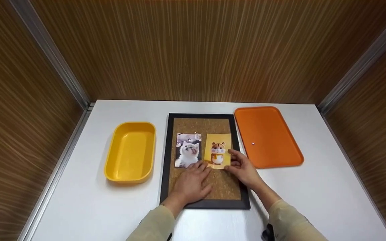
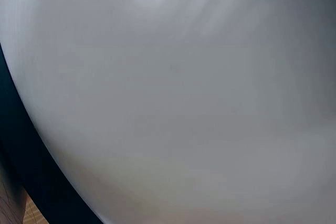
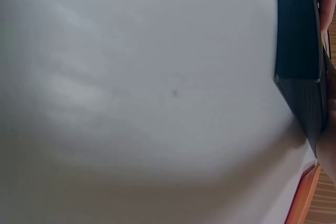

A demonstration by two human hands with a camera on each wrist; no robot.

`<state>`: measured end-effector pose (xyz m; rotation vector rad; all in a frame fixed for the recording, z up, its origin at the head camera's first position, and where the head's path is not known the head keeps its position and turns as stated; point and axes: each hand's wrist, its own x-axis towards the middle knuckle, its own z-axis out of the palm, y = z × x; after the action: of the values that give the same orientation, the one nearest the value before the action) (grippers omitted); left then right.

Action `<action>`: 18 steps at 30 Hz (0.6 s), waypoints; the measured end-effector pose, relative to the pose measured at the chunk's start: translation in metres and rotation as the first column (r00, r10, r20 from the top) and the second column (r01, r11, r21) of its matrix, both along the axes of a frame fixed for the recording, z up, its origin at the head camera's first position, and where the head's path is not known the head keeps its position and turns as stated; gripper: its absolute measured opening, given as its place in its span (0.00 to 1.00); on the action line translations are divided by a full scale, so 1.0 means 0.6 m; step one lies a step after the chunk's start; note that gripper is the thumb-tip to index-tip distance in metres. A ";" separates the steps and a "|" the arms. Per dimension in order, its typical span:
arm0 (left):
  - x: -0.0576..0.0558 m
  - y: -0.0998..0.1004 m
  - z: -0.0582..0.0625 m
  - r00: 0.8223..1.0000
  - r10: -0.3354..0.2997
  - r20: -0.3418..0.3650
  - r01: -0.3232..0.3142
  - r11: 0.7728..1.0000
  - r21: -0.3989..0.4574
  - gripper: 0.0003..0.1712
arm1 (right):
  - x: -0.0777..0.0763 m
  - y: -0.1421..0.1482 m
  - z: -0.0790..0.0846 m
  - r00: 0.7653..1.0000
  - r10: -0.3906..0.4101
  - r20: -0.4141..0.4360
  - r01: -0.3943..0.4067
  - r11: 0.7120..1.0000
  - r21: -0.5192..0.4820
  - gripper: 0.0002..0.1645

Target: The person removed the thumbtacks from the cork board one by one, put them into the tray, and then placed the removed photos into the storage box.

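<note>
Head camera shows the right hand (image 1: 245,170) pinching the hamster card (image 1: 217,150) by its right edge over the corkboard (image 1: 224,187), the left hand (image 1: 192,183) outstretched at its lower-left corner, and the kitten card (image 1: 188,152) just beyond the left hand.

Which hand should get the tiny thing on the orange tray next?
Probably the right hand: though holding the yellow picture, it is closer to the orange tray and tiny thing. The left hand is farther.
</note>
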<state>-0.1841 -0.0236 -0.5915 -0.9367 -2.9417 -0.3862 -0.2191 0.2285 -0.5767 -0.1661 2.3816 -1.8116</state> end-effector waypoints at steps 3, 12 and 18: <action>0.000 0.001 0.001 1.000 -0.008 -0.004 0.008 1.000 -0.023 0.39 | 0.001 0.000 -0.001 1.000 -0.009 0.001 0.009 1.000 0.009 0.39; 0.001 0.005 0.009 0.999 -0.038 -0.004 0.037 0.991 -0.129 0.39 | 0.016 -0.016 0.031 0.999 -0.031 -0.029 0.032 0.999 0.028 0.38; 0.002 0.009 0.019 0.999 -0.044 0.003 0.044 0.986 -0.158 0.39 | 0.020 -0.023 0.045 0.999 -0.035 -0.034 0.036 0.999 0.036 0.38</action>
<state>-0.1828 -0.0182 -0.5802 -1.0194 -2.9918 -0.1548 -0.2068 0.2148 -0.5495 -0.1524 2.4545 -1.7924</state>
